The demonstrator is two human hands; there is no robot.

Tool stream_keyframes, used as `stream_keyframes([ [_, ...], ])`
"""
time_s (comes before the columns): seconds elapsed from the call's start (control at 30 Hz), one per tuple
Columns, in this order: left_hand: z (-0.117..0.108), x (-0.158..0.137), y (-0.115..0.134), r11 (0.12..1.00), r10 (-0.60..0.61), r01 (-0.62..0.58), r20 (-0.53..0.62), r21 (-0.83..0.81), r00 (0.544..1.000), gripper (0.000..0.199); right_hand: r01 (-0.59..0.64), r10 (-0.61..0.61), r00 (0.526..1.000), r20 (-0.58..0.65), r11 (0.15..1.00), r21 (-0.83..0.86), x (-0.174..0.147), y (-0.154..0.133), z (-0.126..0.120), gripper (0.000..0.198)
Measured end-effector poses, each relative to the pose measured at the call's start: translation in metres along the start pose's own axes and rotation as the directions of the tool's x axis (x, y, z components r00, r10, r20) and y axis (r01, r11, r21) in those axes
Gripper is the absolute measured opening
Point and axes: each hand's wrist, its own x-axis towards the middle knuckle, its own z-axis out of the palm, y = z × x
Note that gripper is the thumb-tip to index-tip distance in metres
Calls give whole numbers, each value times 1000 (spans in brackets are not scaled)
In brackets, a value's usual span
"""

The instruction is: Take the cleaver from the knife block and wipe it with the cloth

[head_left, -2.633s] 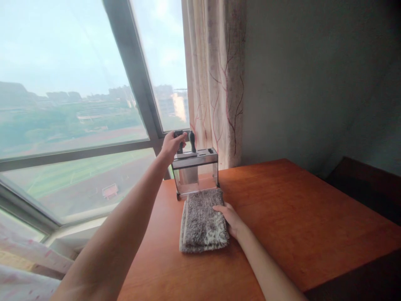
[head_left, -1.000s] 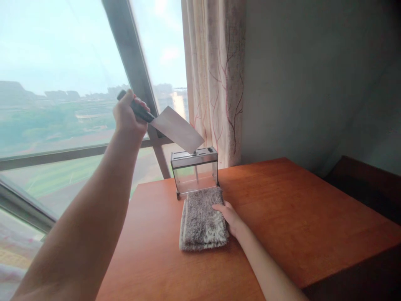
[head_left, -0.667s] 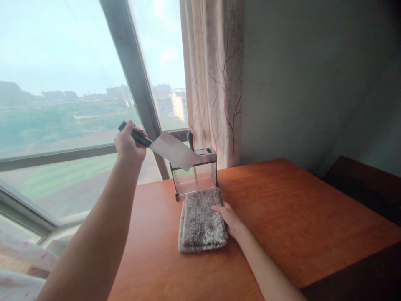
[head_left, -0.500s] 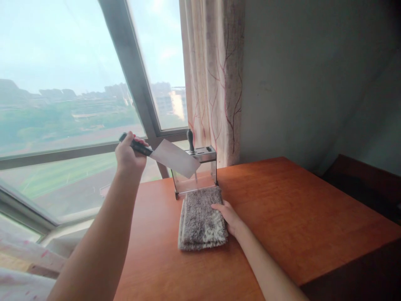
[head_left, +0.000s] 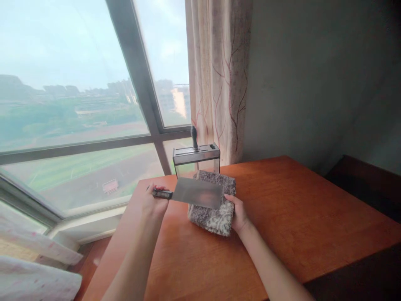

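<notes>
While my left hand is wrapped tight around the dark handle of the broad rectangular steel cleaver, the blade lies nearly level, its flat side over the folded grey shaggy towel on the reddish-brown wooden table. My right hand clasps the towel's right edge, fingers curled over the pile and pinching it so that side lifts against the blade's far end; whether steel and cloth actually touch I cannot tell. Judging from this, the cleaver is already out of the clear-walled knife rack with the brushed metal top, which stands just behind the towel by the window and the patterned cream curtain. One black-handled tool remains upright in its slot. The blade has reached the cloth, but any passing of the towel along the steel looks barely begun, and returning the cleaver to the rack is not yet done.

Half a second ago I held the cleaver up in front of the rack, tilted point-down, and the towel lay flat under my resting right palm. Now the blade has dropped low and level, and the towel has been gathered up toward it.
</notes>
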Motion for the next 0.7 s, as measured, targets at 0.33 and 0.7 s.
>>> stream_keyframes([
  [0.33,-27,-30,-22,982,94,-106,-83,-159,992,22,-23,31,997,66,994,-110,-5,4,4,36],
  [0.7,-45,-36,-46,995,3,-29,257,97,966,14,46,-45,999,9,979,-200,-7,2,9,45],
])
